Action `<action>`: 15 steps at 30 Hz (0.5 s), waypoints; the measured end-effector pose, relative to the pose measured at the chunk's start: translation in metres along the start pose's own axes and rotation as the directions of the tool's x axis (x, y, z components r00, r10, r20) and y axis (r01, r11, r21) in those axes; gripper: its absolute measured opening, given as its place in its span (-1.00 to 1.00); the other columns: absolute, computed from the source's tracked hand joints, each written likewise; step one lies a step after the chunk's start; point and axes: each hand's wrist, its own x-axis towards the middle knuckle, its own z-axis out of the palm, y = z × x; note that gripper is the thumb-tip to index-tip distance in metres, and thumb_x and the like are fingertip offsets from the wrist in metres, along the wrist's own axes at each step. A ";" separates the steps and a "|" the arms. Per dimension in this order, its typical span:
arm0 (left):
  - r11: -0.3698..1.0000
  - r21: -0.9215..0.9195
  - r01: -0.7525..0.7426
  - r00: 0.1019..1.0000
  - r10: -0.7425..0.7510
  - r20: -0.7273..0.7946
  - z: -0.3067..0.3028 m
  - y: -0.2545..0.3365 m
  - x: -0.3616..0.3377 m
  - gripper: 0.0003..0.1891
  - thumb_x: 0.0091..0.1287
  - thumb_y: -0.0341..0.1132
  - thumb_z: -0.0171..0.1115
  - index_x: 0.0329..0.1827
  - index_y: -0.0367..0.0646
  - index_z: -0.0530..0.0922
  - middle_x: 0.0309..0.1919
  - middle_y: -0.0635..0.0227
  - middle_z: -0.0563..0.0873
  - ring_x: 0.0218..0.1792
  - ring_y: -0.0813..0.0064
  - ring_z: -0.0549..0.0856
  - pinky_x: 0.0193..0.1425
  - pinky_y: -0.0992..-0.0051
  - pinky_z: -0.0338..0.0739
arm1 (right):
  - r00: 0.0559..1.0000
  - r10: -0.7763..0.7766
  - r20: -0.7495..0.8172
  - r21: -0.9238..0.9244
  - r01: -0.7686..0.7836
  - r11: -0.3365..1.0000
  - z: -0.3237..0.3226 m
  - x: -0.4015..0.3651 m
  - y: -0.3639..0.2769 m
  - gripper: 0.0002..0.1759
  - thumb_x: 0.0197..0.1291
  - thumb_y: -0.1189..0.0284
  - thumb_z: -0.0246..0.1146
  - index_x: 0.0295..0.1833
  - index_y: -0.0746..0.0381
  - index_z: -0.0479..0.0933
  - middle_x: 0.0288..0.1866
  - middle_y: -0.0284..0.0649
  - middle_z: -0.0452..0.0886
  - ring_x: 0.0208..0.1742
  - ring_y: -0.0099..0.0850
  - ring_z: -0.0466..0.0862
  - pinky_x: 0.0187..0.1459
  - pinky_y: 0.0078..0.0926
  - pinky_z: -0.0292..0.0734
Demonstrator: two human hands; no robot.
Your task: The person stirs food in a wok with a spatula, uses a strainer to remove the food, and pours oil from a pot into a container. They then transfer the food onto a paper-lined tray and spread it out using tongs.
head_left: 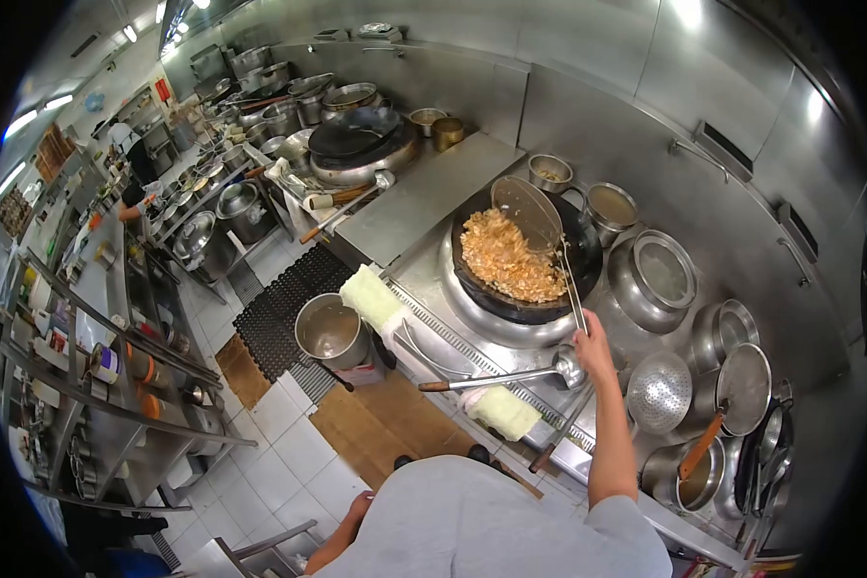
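Observation:
My right hand (595,347) is closed around the long handle of a round mesh strainer (530,207). The strainer's head rests tilted at the far side of a black wok (588,236). Chopped orange-brown food (511,260) fills much of the wok, part of it against the mesh. Just below this hand a ladle (568,366) lies on the stove edge, its handle pointing left. My left hand (360,505) hangs low by my side, partly hidden by my shirt, and its fingers are too small to make out.
Metal pots, including a wide-rimmed pot (653,279), and a perforated skimmer (659,391) stand right of the wok. Folded towels (506,412) lie along the front edge. A metal bucket (329,332) stands at left. Another person (130,149) is far back.

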 end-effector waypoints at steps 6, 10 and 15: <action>0.940 -0.336 0.067 0.995 -0.040 0.087 -0.014 0.022 0.027 -0.68 0.18 -0.16 0.23 -0.12 -0.20 0.61 -0.29 0.11 0.72 -0.23 0.25 0.69 -0.10 0.40 0.55 | 0.976 -0.133 -0.173 -0.375 0.060 0.925 -0.035 0.012 -0.017 -0.53 0.21 0.56 -0.01 0.27 0.16 0.29 -0.45 -0.18 0.51 -0.36 -0.37 0.58 -0.28 -0.35 0.46; 0.996 -0.074 -0.045 0.998 0.048 0.038 -0.059 0.129 -0.026 -0.68 0.20 -0.22 0.17 -0.11 -0.29 0.59 -0.42 0.21 0.70 -0.41 0.40 0.66 -0.27 0.43 0.55 | 0.904 -0.359 -0.231 -0.646 0.133 0.752 -0.051 0.042 0.023 -0.52 0.22 0.55 0.00 0.29 0.18 0.26 -0.47 -0.15 0.49 -0.49 -0.39 0.54 -0.42 -0.34 0.47; 0.962 -0.272 0.014 0.995 0.013 0.096 -0.043 0.105 -0.013 -0.67 0.18 -0.26 0.15 -0.07 -0.28 0.57 -0.37 0.23 0.70 -0.40 0.42 0.66 -0.27 0.43 0.55 | 0.875 0.485 -0.007 0.231 -0.470 0.852 -0.015 -0.006 -0.033 -0.47 0.20 0.61 -0.02 0.28 0.16 0.06 -0.49 -0.26 0.41 -0.68 -0.56 0.33 -0.77 -0.61 0.22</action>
